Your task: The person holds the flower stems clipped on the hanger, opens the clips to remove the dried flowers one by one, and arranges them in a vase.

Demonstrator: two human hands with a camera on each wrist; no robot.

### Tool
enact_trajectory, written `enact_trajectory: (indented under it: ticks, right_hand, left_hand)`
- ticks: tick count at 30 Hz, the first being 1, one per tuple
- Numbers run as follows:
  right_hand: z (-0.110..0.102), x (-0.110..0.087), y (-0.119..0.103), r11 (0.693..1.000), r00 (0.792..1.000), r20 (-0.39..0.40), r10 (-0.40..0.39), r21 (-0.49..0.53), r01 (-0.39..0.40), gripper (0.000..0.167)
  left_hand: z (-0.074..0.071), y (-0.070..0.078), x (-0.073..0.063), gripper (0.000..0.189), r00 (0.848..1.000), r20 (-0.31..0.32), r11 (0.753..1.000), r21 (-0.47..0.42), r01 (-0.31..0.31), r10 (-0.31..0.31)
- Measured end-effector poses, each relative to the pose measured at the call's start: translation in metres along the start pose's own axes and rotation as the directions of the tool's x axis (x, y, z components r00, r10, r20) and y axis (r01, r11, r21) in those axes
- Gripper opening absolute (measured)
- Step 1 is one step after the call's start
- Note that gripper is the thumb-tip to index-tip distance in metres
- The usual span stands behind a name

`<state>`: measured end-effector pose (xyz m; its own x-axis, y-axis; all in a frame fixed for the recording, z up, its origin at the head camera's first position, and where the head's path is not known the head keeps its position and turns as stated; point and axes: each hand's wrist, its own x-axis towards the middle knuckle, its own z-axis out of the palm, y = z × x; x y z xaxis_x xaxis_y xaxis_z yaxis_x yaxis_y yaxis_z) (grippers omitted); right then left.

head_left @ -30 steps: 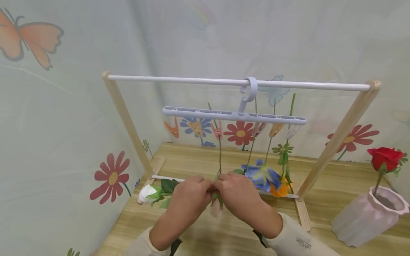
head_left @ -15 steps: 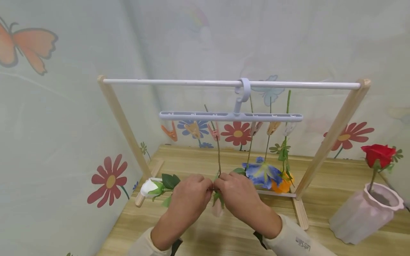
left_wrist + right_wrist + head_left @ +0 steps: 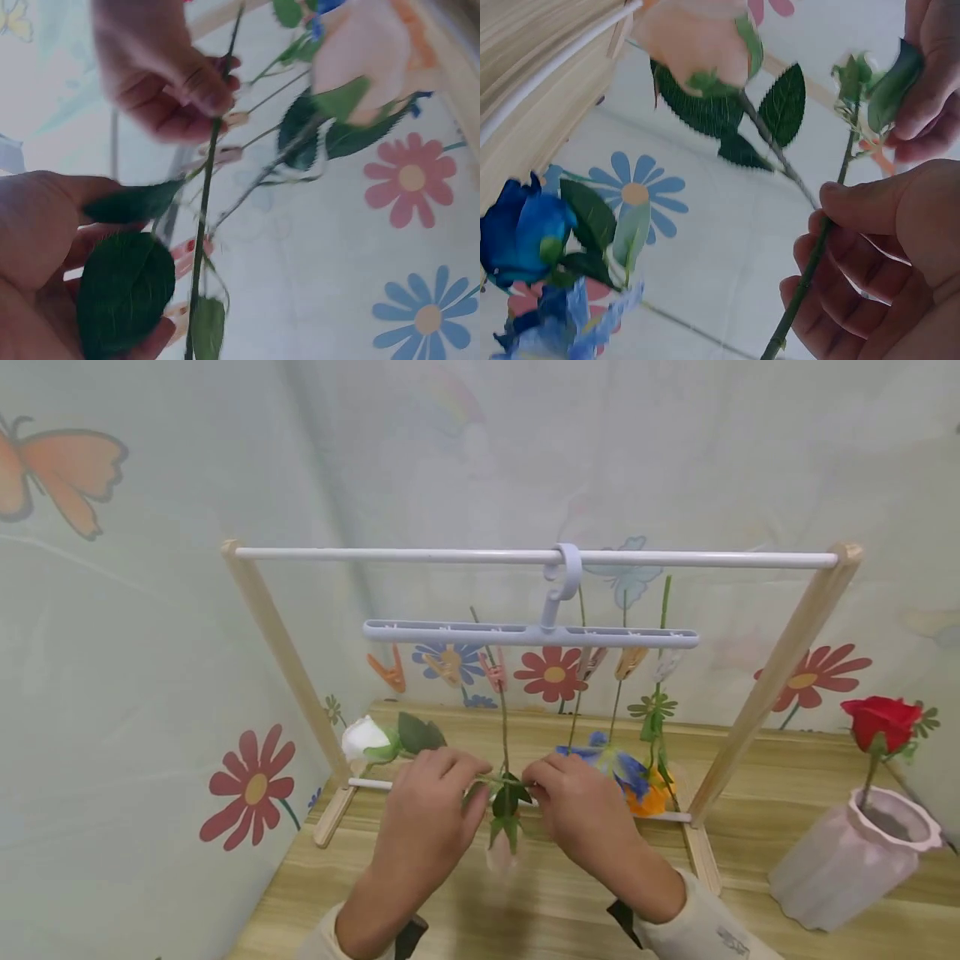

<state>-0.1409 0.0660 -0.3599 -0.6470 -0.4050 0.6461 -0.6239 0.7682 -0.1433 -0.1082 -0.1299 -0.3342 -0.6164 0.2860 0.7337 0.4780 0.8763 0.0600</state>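
A white rose (image 3: 365, 739) lies sideways across both hands, its bloom out to the left. My left hand (image 3: 427, 818) holds its stem by the dark leaves (image 3: 127, 292), which cover some of the fingers in the left wrist view. Farther along, my right hand (image 3: 588, 810) pinches the green stem (image 3: 802, 281) between thumb and fingers. Between the hands, a pale pink rose (image 3: 697, 45) hangs head down, its stem gripped by a pink clothespin (image 3: 492, 670) on the grey-blue clip hanger (image 3: 450, 632). The held stem crosses the pink rose's stem just above its leaves.
The hanger hooks over a white rod (image 3: 322, 554) on a wooden-legged rack. Blue flowers (image 3: 618, 768) and an orange flower (image 3: 651, 797) hang at right. Two orange clothespins, one of them darker (image 3: 388, 670), hang at left. A pink vase (image 3: 847, 860) holds a red rose (image 3: 883, 725).
The hands have drawn apart, uncovering the pink rose's leaves and the stem between them. The white bloom has risen and shifted slightly right.
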Motion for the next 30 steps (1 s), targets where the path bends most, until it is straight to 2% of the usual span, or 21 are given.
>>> enact_trajectory:
  ticks: [5, 11, 14, 19, 23, 27, 30]
  right_hand:
    - [-0.012, -0.001, 0.007, 0.996, 0.995, -0.04, 0.091, 0.012, -0.09, 0.018]
    - [-0.028, -0.004, 0.02, 0.995, 0.984, -0.153, 0.096, 0.026, -0.093, 0.019]
    - [-0.035, -0.006, 0.026, 0.992, 0.977, -0.175, 0.119, 0.059, -0.11, 0.019]
    - [-0.044, -0.01, 0.038, 0.981, 0.961, -0.223, 0.163, 0.138, -0.134, 0.021]
    - [-0.048, -0.014, 0.047, 0.966, 0.944, -0.252, 0.214, 0.198, -0.166, 0.021]
    - [-0.053, -0.017, 0.052, 0.939, 0.919, -0.26, 0.298, 0.251, -0.234, 0.019]
    - [-0.057, -0.019, 0.055, 0.921, 0.901, -0.255, 0.351, 0.267, -0.284, 0.016]
  left_hand:
    - [-0.014, -0.005, 0.006, 0.021, 0.994, -0.083, 0.996, -0.047, 0.071, -0.075]
    - [-0.019, -0.013, 0.007, 0.017, 0.976, -0.107, 0.977, -0.117, 0.178, -0.19]
    - [-0.019, -0.014, 0.007, 0.019, 0.966, -0.071, 0.961, -0.14, 0.238, -0.249]
    - [-0.012, -0.017, 0.01, 0.021, 0.945, 0.066, 0.924, -0.196, 0.328, -0.321]
    - [0.002, -0.02, 0.016, 0.023, 0.914, 0.173, 0.865, -0.297, 0.404, -0.367]
    - [0.018, -0.021, 0.024, 0.023, 0.869, 0.255, 0.772, -0.4, 0.494, -0.424]
    - [0.028, -0.02, 0.03, 0.025, 0.842, 0.291, 0.714, -0.447, 0.539, -0.454]
